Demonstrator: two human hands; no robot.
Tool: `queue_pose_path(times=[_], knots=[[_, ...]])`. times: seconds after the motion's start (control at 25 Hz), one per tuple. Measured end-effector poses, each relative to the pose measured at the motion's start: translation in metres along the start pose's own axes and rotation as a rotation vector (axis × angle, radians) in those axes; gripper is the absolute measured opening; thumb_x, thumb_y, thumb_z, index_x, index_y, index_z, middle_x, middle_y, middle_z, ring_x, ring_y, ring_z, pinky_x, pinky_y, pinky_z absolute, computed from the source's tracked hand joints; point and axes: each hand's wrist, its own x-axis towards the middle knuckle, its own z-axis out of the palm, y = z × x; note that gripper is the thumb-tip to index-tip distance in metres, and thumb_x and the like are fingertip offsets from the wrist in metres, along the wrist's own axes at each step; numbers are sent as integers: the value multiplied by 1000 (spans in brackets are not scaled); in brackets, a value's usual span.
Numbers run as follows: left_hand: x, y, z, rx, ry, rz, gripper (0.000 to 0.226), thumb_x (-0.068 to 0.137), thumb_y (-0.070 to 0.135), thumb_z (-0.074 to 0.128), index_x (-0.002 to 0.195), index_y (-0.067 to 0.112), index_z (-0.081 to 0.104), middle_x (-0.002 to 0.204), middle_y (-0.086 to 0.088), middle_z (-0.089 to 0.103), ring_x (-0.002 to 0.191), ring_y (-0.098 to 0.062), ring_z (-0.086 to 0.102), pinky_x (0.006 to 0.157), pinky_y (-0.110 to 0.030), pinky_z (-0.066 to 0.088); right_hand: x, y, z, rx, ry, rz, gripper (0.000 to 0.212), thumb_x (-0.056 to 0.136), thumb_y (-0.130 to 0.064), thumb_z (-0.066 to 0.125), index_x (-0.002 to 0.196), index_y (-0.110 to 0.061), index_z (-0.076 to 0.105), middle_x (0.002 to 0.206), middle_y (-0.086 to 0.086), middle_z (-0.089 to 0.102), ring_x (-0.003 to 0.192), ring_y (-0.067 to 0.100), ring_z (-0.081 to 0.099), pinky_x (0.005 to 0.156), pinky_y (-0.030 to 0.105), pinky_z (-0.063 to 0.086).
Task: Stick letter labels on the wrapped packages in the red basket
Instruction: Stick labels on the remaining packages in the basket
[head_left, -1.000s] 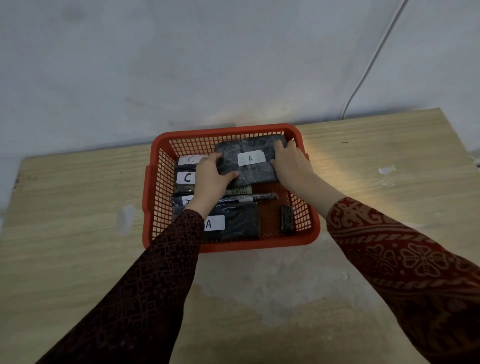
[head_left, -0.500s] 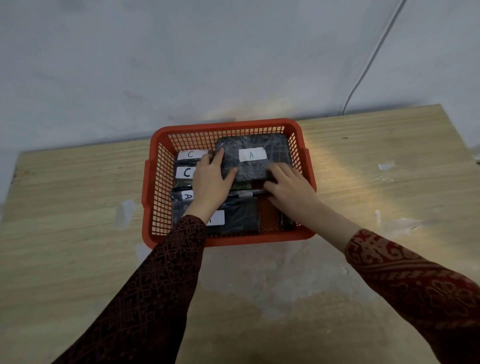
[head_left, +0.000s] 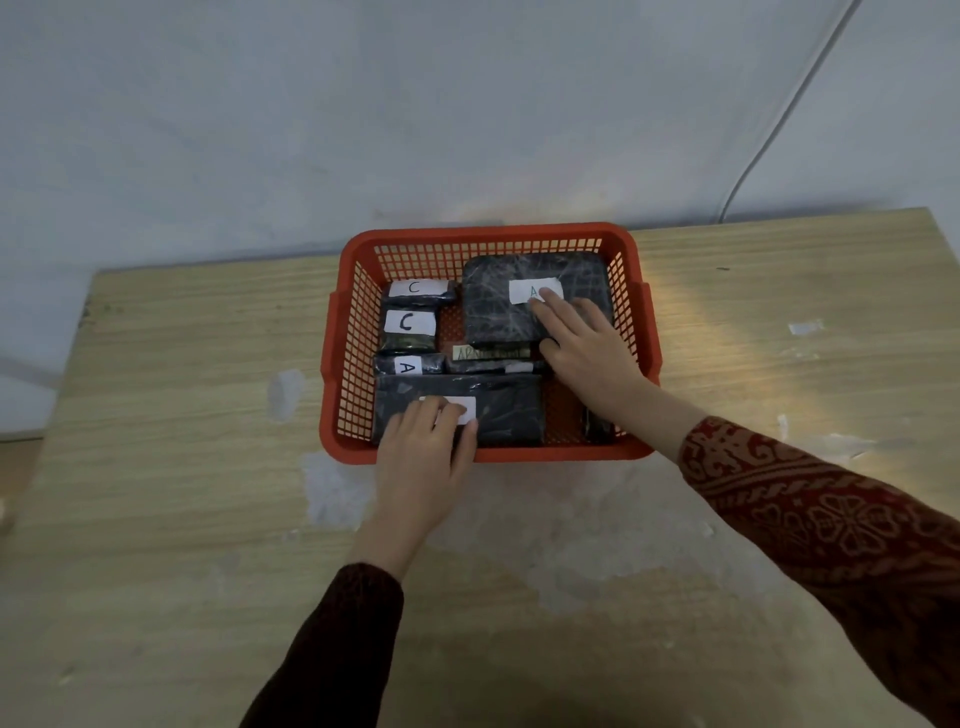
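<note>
A red basket (head_left: 488, 240) sits on a wooden table (head_left: 156, 467), against the wall (head_left: 363, 104). All places below are given relative to the basket.

In its far right corner lies a large dark wrapped package (head_left: 498, 312) with a white label (head_left: 530, 290) marked A. The right hand (head_left: 587, 353) lies flat and open on this package, fingers spread, the index fingertip touching the label's near edge; it grips nothing.

Along the near wall lies a long dark package (head_left: 509, 410). The left hand (head_left: 423, 457) reaches over the near rim, fingers extended and pressing on a white label (head_left: 462, 408) on this package; the letter is hidden by the fingers. The hand is open, not clasping anything.

Down the left side stand three small packages: the farthest (head_left: 418, 292) labelled C, the middle one (head_left: 409, 328) also C, the nearest (head_left: 410, 365) labelled A. Mid-basket, between the two big packages, lie a slim dark object (head_left: 488, 366) and a card with unreadable writing (head_left: 491, 352). Both sleeves are patterned dark red (head_left: 810, 514). A cable (head_left: 769, 140) runs down the wall beyond the far right corner.
</note>
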Motion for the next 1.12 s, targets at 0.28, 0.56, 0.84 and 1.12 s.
queue_pose_path(times=[0.28,0.56,0.84,1.12], knots=[[-1,2,4,82,95,60,33,93,21,44,64,16,59,57,3,56,50,-16,51,52,-24,28,1,1,0,-113,-33,-72,12,79,-10,68,89,-5,72,151,20,36,142,35,28,110,53,32],[-1,1,5,65,114,69,34,94,21,44,64,16,60,56,4,56,49,-14,50,53,-23,26,2,8,-5,-216,-45,-233,20,76,-10,72,95,-5,72,151,16,37,143,32,28,111,49,31],[-2,0,7,66,134,76,35,94,21,44,63,16,60,56,3,55,48,-14,49,51,-24,28,-8,15,-4,-83,-25,-172,12,79,-11,67,90,-8,71,138,18,52,131,34,46,102,47,42],[-2,1,7,67,145,70,34,93,19,46,62,16,58,54,4,54,47,-14,48,51,-24,27,-20,14,-19,166,-277,-161,32,91,-16,55,123,-10,53,119,9,59,103,22,62,80,33,57]])
